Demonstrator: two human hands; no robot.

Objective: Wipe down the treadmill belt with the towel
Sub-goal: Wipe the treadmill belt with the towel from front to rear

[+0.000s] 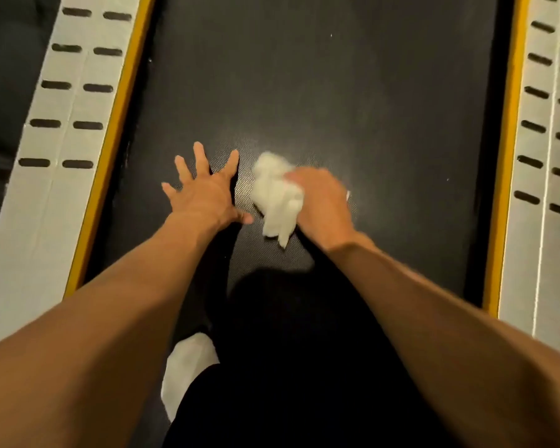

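Right hand (320, 205) bunches a crumpled white cloth towel (277, 195) against the dark textured treadmill belt (337, 85), mid-belt. Left hand (204, 189) lies flat beside it, fingers spread, holding nothing. Towel looks soft, light, floppy; probably handles best wadded under the palm.

The right hand (320, 205) is smeared by motion blur, and its fingertips curl out of sight into the white towel (277, 195), whose folds are also blurred and whose 3 o'clock side lies hidden under that grip. The treadmill belt (320, 92) runs off the frame at 12 o'clock, and at 6 o'clock it disappears under dark trouser legs (304, 350), which also cover part of a white shoe or sock (188, 367) at 7 o'clock. The left hand (204, 195) hides its palm against the treadmill belt.
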